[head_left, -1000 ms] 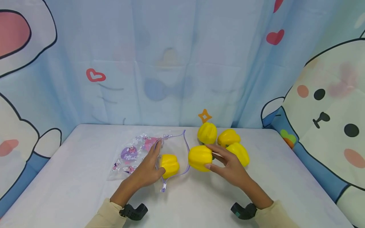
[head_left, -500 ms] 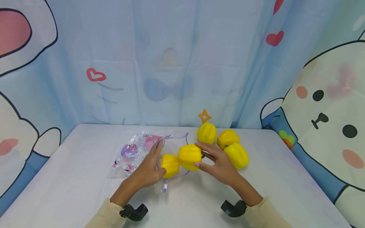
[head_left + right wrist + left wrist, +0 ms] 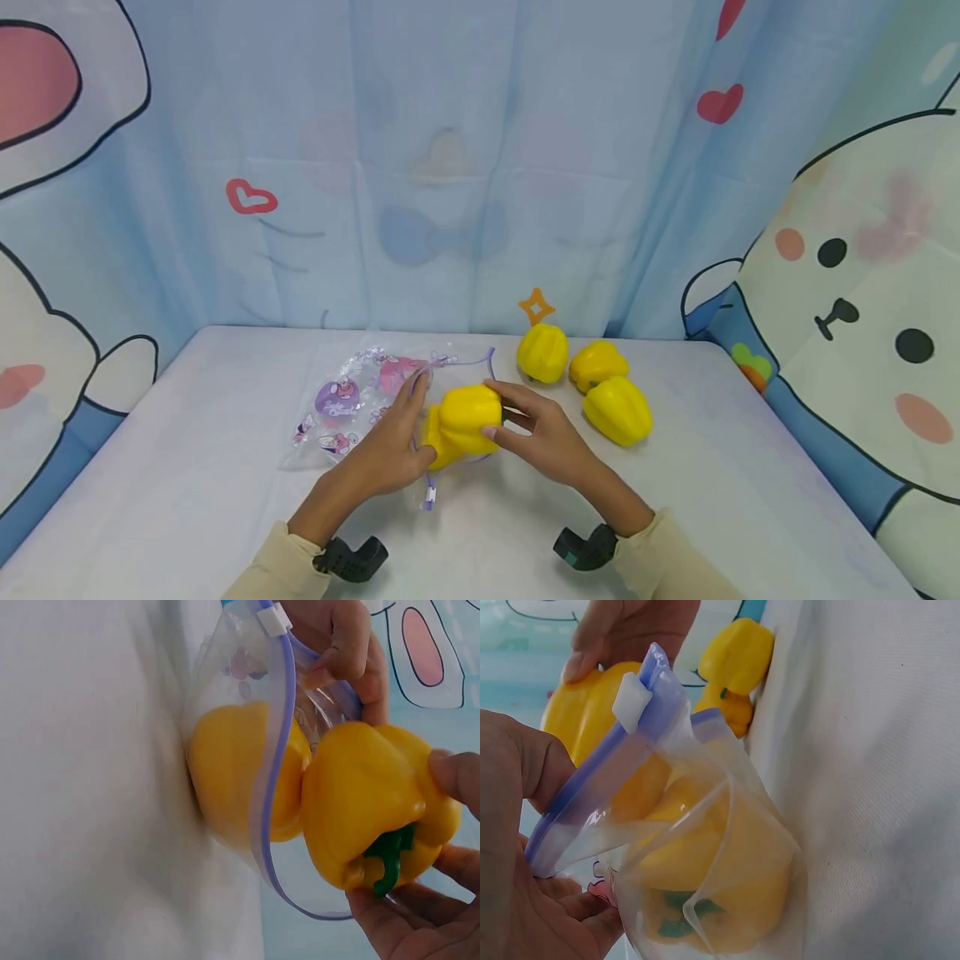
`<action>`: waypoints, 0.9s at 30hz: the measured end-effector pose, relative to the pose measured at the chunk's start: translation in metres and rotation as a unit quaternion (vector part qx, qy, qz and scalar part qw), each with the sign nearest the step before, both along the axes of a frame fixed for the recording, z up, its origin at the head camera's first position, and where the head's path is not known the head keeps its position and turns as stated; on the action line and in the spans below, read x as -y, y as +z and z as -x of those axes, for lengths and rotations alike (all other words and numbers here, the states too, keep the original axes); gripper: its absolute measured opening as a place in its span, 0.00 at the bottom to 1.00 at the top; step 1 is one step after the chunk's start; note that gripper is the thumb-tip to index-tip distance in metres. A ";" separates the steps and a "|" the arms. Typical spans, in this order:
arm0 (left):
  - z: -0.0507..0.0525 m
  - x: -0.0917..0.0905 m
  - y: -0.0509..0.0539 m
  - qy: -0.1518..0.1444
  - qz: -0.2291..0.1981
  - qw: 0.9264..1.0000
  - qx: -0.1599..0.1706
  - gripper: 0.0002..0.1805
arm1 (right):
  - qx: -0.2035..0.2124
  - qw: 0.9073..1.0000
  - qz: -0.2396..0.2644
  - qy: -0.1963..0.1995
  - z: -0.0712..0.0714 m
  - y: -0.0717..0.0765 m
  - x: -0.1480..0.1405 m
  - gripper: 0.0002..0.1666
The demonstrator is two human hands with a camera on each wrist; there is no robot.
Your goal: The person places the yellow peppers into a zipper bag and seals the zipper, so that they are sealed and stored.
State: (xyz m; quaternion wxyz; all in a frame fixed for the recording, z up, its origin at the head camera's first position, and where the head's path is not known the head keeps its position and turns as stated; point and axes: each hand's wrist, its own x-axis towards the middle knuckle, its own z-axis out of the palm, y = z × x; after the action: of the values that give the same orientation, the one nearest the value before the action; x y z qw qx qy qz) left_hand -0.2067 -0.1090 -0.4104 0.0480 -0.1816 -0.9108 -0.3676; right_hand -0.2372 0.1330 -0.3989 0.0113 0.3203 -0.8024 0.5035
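Observation:
Between thumb and fingers, the right hand [image 3: 551, 437] holds a yellow bell pepper [image 3: 471, 419] at the mouth of a clear printed bag [image 3: 341, 400]. In the right wrist view this pepper [image 3: 375, 795] shows its green stem and meets another pepper [image 3: 232, 761] seen through the plastic. The left hand [image 3: 386, 446] grips the bag's purple-edged opening, its thumb at the rim in the left wrist view, where the bag's white slider [image 3: 632, 702] shows. Inside the bag, the other pepper [image 3: 712, 877] lies with its green stem toward the bottom of that view.
Three more yellow peppers, one at the back [image 3: 543, 353], one beside it [image 3: 597, 365] and one nearer [image 3: 618, 410], stand on the white-covered table [image 3: 187, 467] to the right of the bag. A blue patterned curtain [image 3: 420, 167] hangs behind the table.
The right hand has moved left with its pepper, which now overlaps the bagged pepper at the opening. The left hand has stayed nearly still on the bag.

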 end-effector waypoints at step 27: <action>0.000 0.011 0.004 -0.041 -0.025 0.998 -0.040 0.50 | 0.090 0.996 0.021 -0.018 -0.002 -0.004 0.035 0.36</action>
State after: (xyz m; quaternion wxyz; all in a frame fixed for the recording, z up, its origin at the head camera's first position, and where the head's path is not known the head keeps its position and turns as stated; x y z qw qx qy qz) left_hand -0.2067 -0.1199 -0.4066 0.0738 -0.2317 -0.8906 -0.3844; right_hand -0.2354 0.0984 -0.4031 -0.0451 0.2584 -0.7950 0.5470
